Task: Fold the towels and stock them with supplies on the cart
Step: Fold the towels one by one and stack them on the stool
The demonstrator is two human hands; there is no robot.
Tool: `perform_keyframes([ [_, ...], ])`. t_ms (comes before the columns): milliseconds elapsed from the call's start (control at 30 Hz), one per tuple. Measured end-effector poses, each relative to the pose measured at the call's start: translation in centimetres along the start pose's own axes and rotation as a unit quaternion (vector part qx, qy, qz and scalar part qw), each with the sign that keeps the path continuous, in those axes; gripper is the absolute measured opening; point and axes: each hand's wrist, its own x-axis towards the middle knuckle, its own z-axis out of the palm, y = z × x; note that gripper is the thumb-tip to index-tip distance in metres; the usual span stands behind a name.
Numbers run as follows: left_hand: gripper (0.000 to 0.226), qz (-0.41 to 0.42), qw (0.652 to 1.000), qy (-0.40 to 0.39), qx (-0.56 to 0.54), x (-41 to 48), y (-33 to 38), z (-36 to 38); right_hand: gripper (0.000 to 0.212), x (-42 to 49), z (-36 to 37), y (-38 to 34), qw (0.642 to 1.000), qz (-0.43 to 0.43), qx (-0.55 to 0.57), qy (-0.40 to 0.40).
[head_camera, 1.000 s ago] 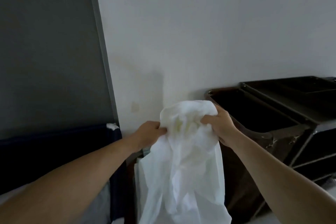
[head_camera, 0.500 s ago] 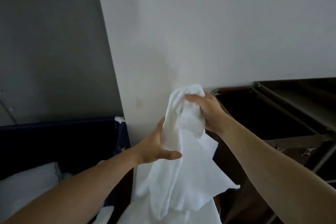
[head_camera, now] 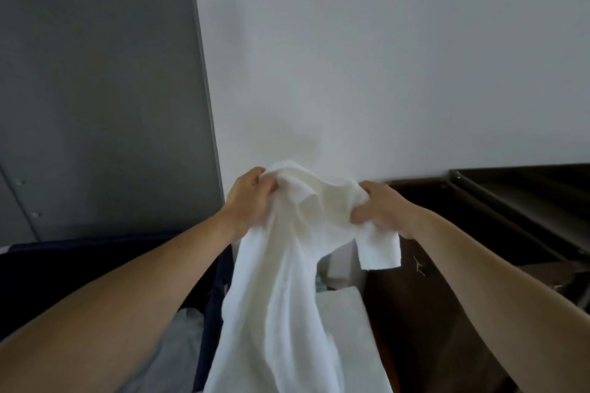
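One white towel (head_camera: 287, 281) hangs down the bottom middle of the frame. Higher up, I see the left hand (head_camera: 249, 201) and right hand (head_camera: 380, 210) each grip its bunched top edge with curled fingers. Farther back, the dark cart (head_camera: 510, 201) sits at the right, against the white wall (head_camera: 383, 57).

The towel (head_camera: 281, 281) at centre is plain white. The wall (head_camera: 383, 57), upper right, is off-white and the panel (head_camera: 95, 73), upper left, grey. Lower left, the bin (head_camera: 64, 262) is navy. The cart (head_camera: 415, 313), at right, is dark brown.
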Motion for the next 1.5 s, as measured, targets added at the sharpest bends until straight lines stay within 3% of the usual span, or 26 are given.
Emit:
perform_keyframes([
  [100,0.031,-0.034,0.999,-0.010,-0.039,0.0,-1.0,-0.4,0.032,0.1,0.2,0.7,0.988,0.028,-0.132,0.071],
  [200,0.021,-0.102,0.987,-0.013,-0.120,0.0,-1.5,-0.9,0.025,0.1,0.2,1.2,0.989,0.049,-0.113,0.082],
  [300,0.025,-0.147,0.972,-0.010,-0.184,0.5,-1.1,-1.3,0.029,-0.3,-0.1,1.1,0.991,0.089,0.048,0.083],
  [400,0.022,-0.159,0.967,-0.021,-0.196,1.3,-0.7,-2.2,0.025,-0.5,-1.3,0.2,0.945,0.087,0.307,0.070],
  [467,0.014,-0.142,0.979,-0.066,-0.130,1.4,-1.0,-2.3,0.016,-0.6,-2.3,-0.6,0.892,0.016,0.448,0.059],
  [567,0.016,-0.060,0.978,-0.186,0.073,0.3,-2.3,-0.9,0.030,-0.8,-3.1,-2.2,0.830,-0.075,0.551,0.033],
  [700,0.026,-0.047,0.945,-0.271,0.179,-1.7,-4.2,1.3,0.036,-0.9,-2.3,-3.2,0.860,-0.124,0.494,-0.032],
  [800,0.023,-0.054,0.952,-0.259,0.155,-1.7,-4.6,1.8,0.039,-0.9,-1.9,-2.1,0.922,-0.163,0.348,-0.046],
  [900,0.024,-0.021,0.970,-0.192,0.145,-0.1,-3.7,0.9,0.035,-0.5,-1.4,-1.1,0.969,-0.155,0.185,0.049],
  [967,0.030,-0.014,0.983,-0.137,0.121,1.3,-2.5,0.4,0.040,-0.2,-1.4,-0.9,0.965,-0.123,0.190,0.129],
  [1033,0.033,-0.045,0.994,-0.077,0.062,2.0,-1.2,0.4,0.051,-0.2,-1.5,-0.9,0.953,-0.107,0.249,0.138],
  [1067,0.033,-0.062,0.995,-0.066,0.047,2.2,-0.8,0.7,0.047,-0.2,-1.5,-1.0,0.948,-0.106,0.268,0.133],
  [1133,0.028,-0.066,0.979,-0.144,0.131,2.1,-0.2,1.0,0.025,-0.3,-1.3,-1.4,0.941,-0.108,0.288,0.140],
  [1200,0.024,-0.066,0.938,-0.263,0.216,1.3,0.0,1.3,0.022,-0.3,-1.1,-1.8,0.934,-0.115,0.299,0.158],
  [1300,0.083,-0.057,0.930,-0.335,0.143,-0.3,1.3,2.6,0.028,-0.2,-0.9,-2.9,0.940,-0.123,0.270,0.168],
  [1333,0.087,-0.034,0.938,-0.328,0.110,-0.8,2.3,3.3,0.028,-0.3,-0.7,-3.2,0.944,-0.127,0.250,0.174],
  [1500,0.032,0.051,0.976,-0.206,0.043,-0.2,6.7,5.1,0.013,-0.8,0.9,-2.8,0.954,-0.147,0.226,0.132],
])
